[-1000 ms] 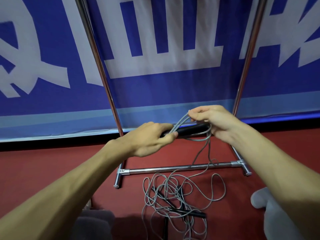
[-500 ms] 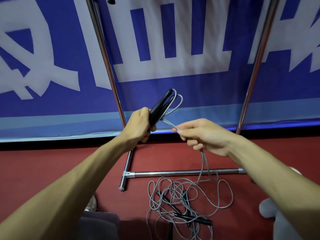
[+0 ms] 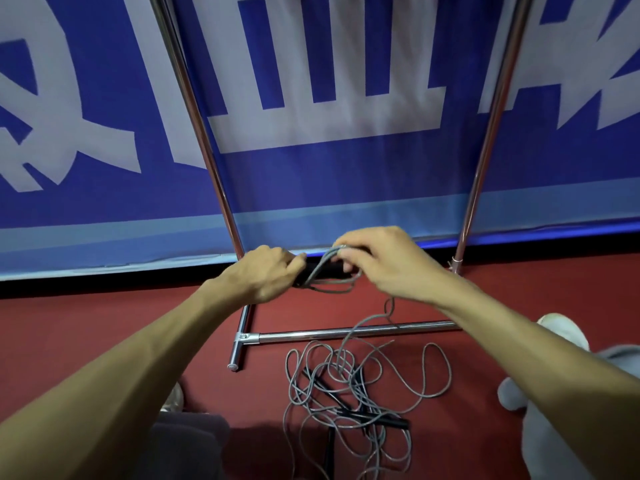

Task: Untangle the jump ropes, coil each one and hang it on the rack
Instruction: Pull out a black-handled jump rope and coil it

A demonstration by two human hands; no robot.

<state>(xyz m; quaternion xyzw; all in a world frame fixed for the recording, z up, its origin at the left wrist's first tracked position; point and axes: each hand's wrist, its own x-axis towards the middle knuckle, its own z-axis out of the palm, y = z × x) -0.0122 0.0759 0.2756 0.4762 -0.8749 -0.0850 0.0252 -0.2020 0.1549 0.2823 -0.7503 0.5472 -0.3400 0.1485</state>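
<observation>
My left hand [image 3: 266, 275] grips the black handles [image 3: 320, 271] of a jump rope, held level in front of me. Grey cord loops [image 3: 332, 289] wrap around those handles. My right hand [image 3: 384, 261] pinches the grey cord at the top of the wrap, just right of my left hand. From the wrap the cord trails down to a tangled pile of grey ropes [image 3: 349, 396] with black handles [image 3: 377, 417] on the red floor. The chrome rack [image 3: 349, 332] stands behind the pile; its top is out of view.
The rack's two uprights [image 3: 194, 109] rise on either side of my hands in front of a blue and white banner [image 3: 318, 161]. My knees in grey trousers [image 3: 194, 441] and a light shoe [image 3: 561, 330] flank the rope pile.
The handles, tilted up half a second ago, now lie level. My right hand has come back up to them with the cord, adding a turn to the wrap.
</observation>
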